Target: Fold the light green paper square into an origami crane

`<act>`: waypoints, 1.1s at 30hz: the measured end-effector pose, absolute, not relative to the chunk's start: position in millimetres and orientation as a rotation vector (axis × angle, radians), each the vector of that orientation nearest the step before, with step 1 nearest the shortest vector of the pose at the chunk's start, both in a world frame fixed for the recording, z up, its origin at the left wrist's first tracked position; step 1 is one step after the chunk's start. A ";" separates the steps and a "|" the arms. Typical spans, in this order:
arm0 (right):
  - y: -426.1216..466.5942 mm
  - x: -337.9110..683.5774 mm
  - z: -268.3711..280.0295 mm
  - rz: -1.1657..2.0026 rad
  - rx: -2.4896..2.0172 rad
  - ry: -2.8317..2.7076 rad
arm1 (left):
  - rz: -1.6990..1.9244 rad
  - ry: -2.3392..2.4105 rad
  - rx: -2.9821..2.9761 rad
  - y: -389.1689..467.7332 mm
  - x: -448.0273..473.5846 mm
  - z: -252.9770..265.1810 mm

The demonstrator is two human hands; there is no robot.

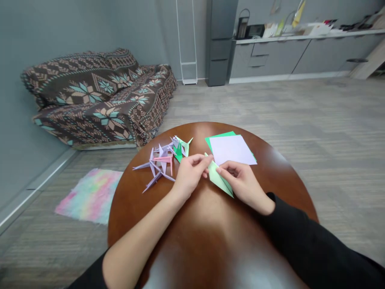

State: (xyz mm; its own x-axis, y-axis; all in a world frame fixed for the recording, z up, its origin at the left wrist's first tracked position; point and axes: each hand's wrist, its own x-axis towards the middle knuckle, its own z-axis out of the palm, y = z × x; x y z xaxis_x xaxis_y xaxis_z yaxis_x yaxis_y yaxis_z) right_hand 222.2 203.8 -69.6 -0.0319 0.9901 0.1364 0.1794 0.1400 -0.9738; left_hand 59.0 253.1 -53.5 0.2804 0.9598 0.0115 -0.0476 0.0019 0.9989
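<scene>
A pale green piece of folded origami paper is held between my two hands above the round table. My left hand pinches its upper left end between thumb and fingers. At its right side, my right hand grips the paper with the thumb on top. Left of my left hand lies a cluster of folded paper cranes, mostly lilac, with pink and green ones among them. Beyond my right hand rests a stack of square paper, a lilac sheet over green sheets.
The brown round table has a glossy top. A sofa under a patterned cover stands at the back left, near a pastel fluffy mat on the floor. Grey kitchen cabinets and a fridge line the far wall.
</scene>
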 end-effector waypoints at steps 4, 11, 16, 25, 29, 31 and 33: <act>204.4 223.2 -71.7 1.030 -1.216 -1.431 | 0.958 1.018 1.426 251.5 58.0 -52.7; 202.9 223.3 -68.4 1.009 -1.206 -1.490 | 1.005 0.957 1.357 252.0 57.9 -57.9; 203.1 223.1 -65.8 0.987 -1.203 -1.515 | 1.052 0.948 1.274 251.5 59.7 -63.4; 201.7 223.3 -68.4 0.990 -1.252 -1.493 | 1.237 0.947 1.034 259.4 57.7 -56.4; 202.1 223.8 -70.0 0.984 -1.246 -1.457 | 1.155 0.962 1.184 260.9 56.5 -56.5; 202.6 224.1 -70.0 0.988 -1.239 -1.454 | 1.026 0.951 1.326 257.7 58.1 -57.3; 203.1 224.2 -69.8 1.005 -1.235 -1.449 | 0.975 0.955 1.400 254.0 60.0 -56.4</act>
State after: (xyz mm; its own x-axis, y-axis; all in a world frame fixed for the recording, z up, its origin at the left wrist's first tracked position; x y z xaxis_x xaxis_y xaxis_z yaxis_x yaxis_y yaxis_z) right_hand 224.2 203.1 -69.8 -0.0400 0.9883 0.1473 0.2085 0.1525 -0.9661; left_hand 60.0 254.0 -56.4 0.3302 0.9431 0.0383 0.0182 -0.0470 0.9987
